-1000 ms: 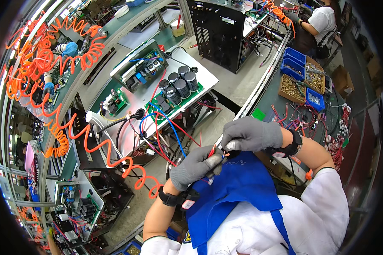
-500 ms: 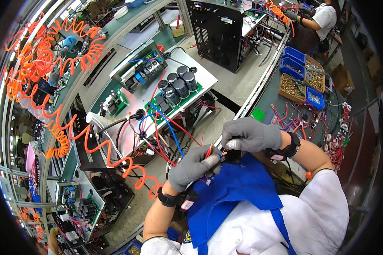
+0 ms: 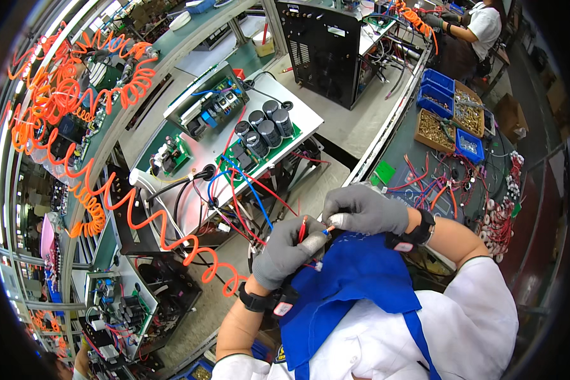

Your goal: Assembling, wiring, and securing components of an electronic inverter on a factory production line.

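My left hand [image 3: 284, 252], in a grey glove, is closed around several wires just above my blue apron [image 3: 345, 278]. A red wire end [image 3: 303, 227] sticks up from its fingers, and a blue wire end [image 3: 326, 232] with bare copper shows by the thumb. My right hand [image 3: 368, 209], gloved too, pinches at that copper tip, thumb against fingers. To the left stands a white panel [image 3: 307, 117] bearing a green circuit board [image 3: 237, 166] with several black capacitors [image 3: 269, 132]. Blue and red leads run from it toward my left hand.
A coiled orange air hose [image 3: 164, 237] stretches along the left. Right of me a green bench holds blue bins [image 3: 436, 100], a box of brass fittings [image 3: 432, 132] and loose wires [image 3: 440, 187]. A black metal cabinet [image 3: 320, 54] stands ahead; a co-worker [image 3: 478, 31] sits at far right.
Both hands have shifted slightly to the left. The right fingertips have moved with the left hand's wires, and the blue wire's copper end shows more plainly between the hands.
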### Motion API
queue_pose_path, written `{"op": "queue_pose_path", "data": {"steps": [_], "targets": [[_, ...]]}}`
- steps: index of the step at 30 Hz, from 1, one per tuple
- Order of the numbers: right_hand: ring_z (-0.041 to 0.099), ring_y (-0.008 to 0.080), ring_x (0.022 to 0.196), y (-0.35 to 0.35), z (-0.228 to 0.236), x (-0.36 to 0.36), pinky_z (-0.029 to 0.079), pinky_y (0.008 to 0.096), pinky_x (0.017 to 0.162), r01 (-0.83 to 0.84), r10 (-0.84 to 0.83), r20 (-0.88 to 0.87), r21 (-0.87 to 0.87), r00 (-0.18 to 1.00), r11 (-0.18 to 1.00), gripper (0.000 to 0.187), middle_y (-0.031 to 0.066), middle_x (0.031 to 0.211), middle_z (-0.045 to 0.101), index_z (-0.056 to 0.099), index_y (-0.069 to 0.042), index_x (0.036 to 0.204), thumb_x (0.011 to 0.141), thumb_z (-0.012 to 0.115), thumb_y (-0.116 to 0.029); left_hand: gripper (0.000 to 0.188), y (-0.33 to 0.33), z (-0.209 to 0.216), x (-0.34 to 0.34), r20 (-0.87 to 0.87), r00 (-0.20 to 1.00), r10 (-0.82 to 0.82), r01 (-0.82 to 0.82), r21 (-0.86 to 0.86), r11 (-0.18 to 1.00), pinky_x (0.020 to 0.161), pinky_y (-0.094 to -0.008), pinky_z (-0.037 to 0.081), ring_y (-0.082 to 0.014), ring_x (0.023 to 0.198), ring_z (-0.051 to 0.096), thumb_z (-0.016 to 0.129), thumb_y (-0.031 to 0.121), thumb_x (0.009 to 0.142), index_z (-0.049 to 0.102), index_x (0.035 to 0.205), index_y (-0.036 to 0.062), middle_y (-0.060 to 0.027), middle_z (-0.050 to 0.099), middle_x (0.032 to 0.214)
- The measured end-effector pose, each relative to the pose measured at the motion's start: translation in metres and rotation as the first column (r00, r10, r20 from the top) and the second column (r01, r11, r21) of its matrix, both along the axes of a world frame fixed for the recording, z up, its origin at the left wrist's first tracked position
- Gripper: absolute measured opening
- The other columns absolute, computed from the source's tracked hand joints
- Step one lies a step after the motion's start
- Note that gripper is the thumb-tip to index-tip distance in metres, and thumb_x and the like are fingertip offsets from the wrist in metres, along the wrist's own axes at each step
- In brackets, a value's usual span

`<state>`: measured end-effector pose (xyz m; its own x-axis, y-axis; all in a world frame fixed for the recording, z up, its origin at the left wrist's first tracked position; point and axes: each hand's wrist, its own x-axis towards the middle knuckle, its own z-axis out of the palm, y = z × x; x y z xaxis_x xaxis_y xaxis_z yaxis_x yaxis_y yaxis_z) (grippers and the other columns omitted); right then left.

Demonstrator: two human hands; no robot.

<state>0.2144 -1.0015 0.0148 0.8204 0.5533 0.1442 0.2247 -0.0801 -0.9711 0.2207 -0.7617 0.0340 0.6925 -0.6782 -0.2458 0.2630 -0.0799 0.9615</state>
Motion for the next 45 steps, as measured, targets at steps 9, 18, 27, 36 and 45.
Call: {"op": "queue_pose_path", "data": {"steps": [9, 18, 27, 36, 45], "targets": [[0.049, 0.0055, 0.067, 0.014, 0.002, -0.029, 0.039, 0.0216, 0.06, 0.322, 0.058, -0.788, 0.316, 0.613, 0.892, 0.02, -0.0007, 0.078, 0.058, 0.066, -0.002, 0.099, 0.095, 0.066, -0.022, 0.013, -0.019, -0.016, -0.016, 0.889, 0.442, 0.122, -0.446, 0.1, 0.89, 0.053, -0.0296, 0.048, -0.0173, 0.056, 0.06, 0.072, 0.011, 0.084, 0.07, 0.094, 0.0042, -0.0098, 0.064, 0.069], [0.065, 0.018, 0.082, 0.011, 0.01, -0.006, 0.051, 0.0336, 0.066, 0.222, -0.149, 0.488, -0.095, 0.86, 0.971, 0.03, 0.0072, 0.089, 0.066, 0.068, -0.005, 0.111, 0.089, 0.071, -0.025, 0.012, -0.005, 0.005, -0.013, 0.333, 0.921, 0.201, -0.268, 0.166, 0.949, 0.059, -0.0241, 0.044, -0.0051, 0.063, 0.052, 0.067, 0.011, 0.09, 0.069, 0.093, 0.0002, 0.0007, 0.064, 0.072], [0.064, 0.0177, 0.074, 0.021, 0.022, -0.019, 0.051, 0.0321, 0.065, 0.399, -0.414, -0.087, -0.149, 0.906, 0.905, 0.023, 0.0081, 0.088, 0.067, 0.069, -0.006, 0.111, 0.094, 0.064, -0.021, 0.013, -0.008, 0.004, -0.021, 0.404, 0.889, 0.215, -0.337, 0.26, 0.905, 0.058, -0.0255, 0.045, -0.0061, 0.063, 0.053, 0.065, 0.011, 0.091, 0.069, 0.095, -0.0003, -0.0001, 0.062, 0.069], [0.061, 0.0199, 0.071, 0.021, 0.002, -0.017, 0.05, 0.0341, 0.062, 0.284, -0.214, 0.374, -0.143, 0.902, 0.948, 0.024, 0.0045, 0.082, 0.063, 0.068, -0.009, 0.111, 0.092, 0.068, -0.023, 0.015, -0.004, 0.009, -0.019, 0.4, 0.899, 0.179, -0.283, 0.218, 0.934, 0.059, -0.0244, 0.045, -0.006, 0.064, 0.054, 0.064, 0.013, 0.092, 0.067, 0.094, -0.0012, 0.0001, 0.061, 0.071], [0.061, 0.0219, 0.072, 0.013, 0.012, -0.011, 0.049, 0.0357, 0.06, 0.335, -0.16, 0.586, -0.204, 0.795, 0.92, 0.021, 0.0046, 0.083, 0.061, 0.067, -0.009, 0.105, 0.09, 0.068, -0.024, 0.02, 0.006, 0.017, -0.009, 0.09, 0.96, 0.265, -0.275, 0.126, 0.953, 0.054, -0.0217, 0.04, -0.0067, 0.06, 0.054, 0.065, 0.021, 0.092, 0.065, 0.095, 0.0011, -0.0013, 0.06, 0.069]]}}
